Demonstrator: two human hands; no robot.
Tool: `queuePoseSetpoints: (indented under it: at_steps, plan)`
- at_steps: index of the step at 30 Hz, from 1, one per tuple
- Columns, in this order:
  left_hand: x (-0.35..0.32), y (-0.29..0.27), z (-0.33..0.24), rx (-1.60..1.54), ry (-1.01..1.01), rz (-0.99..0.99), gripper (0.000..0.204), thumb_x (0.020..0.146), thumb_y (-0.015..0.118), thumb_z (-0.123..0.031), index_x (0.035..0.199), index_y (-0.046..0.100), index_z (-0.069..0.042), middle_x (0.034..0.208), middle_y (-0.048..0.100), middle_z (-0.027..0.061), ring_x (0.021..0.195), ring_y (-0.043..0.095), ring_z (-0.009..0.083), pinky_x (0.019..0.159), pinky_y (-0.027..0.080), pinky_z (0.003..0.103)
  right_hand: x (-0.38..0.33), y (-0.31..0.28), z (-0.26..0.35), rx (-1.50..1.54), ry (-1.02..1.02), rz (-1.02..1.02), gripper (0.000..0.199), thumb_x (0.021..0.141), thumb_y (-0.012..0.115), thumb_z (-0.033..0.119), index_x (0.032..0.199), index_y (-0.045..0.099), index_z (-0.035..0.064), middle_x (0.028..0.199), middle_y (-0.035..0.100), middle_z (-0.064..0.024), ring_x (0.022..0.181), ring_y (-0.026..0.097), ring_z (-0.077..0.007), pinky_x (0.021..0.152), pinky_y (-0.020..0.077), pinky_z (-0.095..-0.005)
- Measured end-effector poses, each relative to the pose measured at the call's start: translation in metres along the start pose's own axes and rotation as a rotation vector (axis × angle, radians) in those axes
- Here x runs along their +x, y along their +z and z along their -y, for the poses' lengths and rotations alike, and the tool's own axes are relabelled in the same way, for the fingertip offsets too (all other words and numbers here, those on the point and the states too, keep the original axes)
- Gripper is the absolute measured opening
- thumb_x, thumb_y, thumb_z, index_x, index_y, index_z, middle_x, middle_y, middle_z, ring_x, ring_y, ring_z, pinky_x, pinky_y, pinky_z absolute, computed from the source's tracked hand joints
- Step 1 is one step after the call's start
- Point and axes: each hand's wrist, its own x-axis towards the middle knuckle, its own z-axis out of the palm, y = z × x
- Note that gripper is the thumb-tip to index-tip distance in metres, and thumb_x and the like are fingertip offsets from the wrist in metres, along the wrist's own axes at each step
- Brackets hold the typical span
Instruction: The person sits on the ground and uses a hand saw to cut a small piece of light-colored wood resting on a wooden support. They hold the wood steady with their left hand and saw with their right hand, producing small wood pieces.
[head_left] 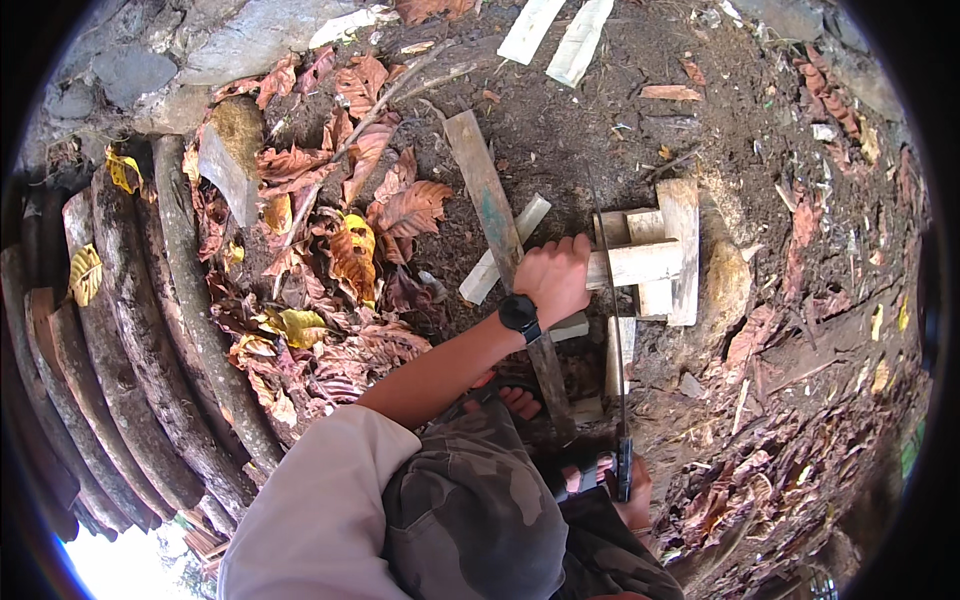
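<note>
My left hand (556, 278), with a dark watch at the wrist, is closed on the left end of a short pale wood piece (645, 263). That piece lies across other short wood blocks (683, 240). My right hand (634, 492) is wrapped round the black handle (624, 470) of a long thin blade (614, 350). The blade is seen edge-on, so I cannot tell whether it is a saw or a machete. It runs away from me and passes over the wood just right of my left hand. Whether it touches the wood is unclear.
A long weathered board (485, 190) lies on the soil, crossed by a pale strip (482, 278). Logs (150, 300) are stacked at left beside dry leaves (350, 350). Two pale slats (578, 45) lie far off. My sandalled foot (585, 474) is close to the handle.
</note>
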Motion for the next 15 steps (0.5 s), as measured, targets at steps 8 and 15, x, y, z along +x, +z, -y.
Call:
queuePoseSetpoints:
  at_steps: [8, 15]
  plan:
    - [0.008, -0.007, -0.009, 0.017, -0.033, 0.084, 0.043, 0.070, 0.081, -0.023, 0.098, 0.061, 0.002, 0.086, 0.072, 0.0214, 0.075, 0.073, 0.0380, 0.065, 0.060, 0.046, -0.022, 0.019, -0.006, 0.209, -0.055, -0.319, 0.035, 0.076, 0.075, 0.008, 0.110, 0.069, 0.0010, 0.109, 0.071, -0.0199, 0.102, 0.067, -0.0394, 0.090, 0.0519, -0.0448]
    - [0.017, -0.013, -0.012, 0.122, -0.092, 0.251, 0.062, 0.070, 0.083, -0.035, 0.118, 0.065, -0.001, 0.086, 0.075, 0.0215, 0.081, 0.074, 0.0400, 0.071, 0.060, 0.048, -0.047, 0.014, 0.012, 0.343, -0.094, -0.484, 0.033, 0.068, 0.076, 0.008, 0.099, 0.066, 0.0007, 0.095, 0.070, -0.0170, 0.091, 0.067, -0.0351, 0.087, 0.0497, -0.0435]
